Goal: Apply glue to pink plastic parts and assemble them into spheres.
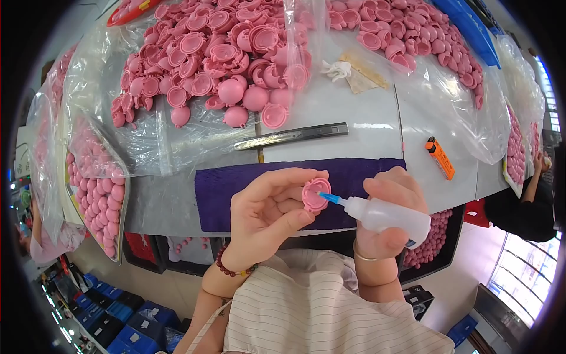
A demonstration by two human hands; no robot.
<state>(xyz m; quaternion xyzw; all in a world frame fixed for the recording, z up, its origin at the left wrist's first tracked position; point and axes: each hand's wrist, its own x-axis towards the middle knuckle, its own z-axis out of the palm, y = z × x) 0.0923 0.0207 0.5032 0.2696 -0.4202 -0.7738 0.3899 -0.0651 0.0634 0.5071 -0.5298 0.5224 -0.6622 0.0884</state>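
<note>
Between thumb and fingers, my left hand [265, 215] pinches a pink plastic half-shell [307, 202], its hollow side turned toward the right. My right hand [392, 206] is wrapped round a white squeeze bottle [386, 219] that lies nearly level. The bottle's blue nozzle [332, 197] points left, its thin tip inside the shell's hollow. Both hands are above a dark purple cloth [215, 197] on the table. Whether any liquid leaves the tip is too small to tell.
Big heaps of pink shells [194, 59] lie on clear plastic sheeting [194, 141] at the back. A box cutter [292, 136] and an orange lighter [440, 158] rest beyond the cloth. A tray of pink balls [100, 203] stands at left. Another person's arm [532, 183] shows far right.
</note>
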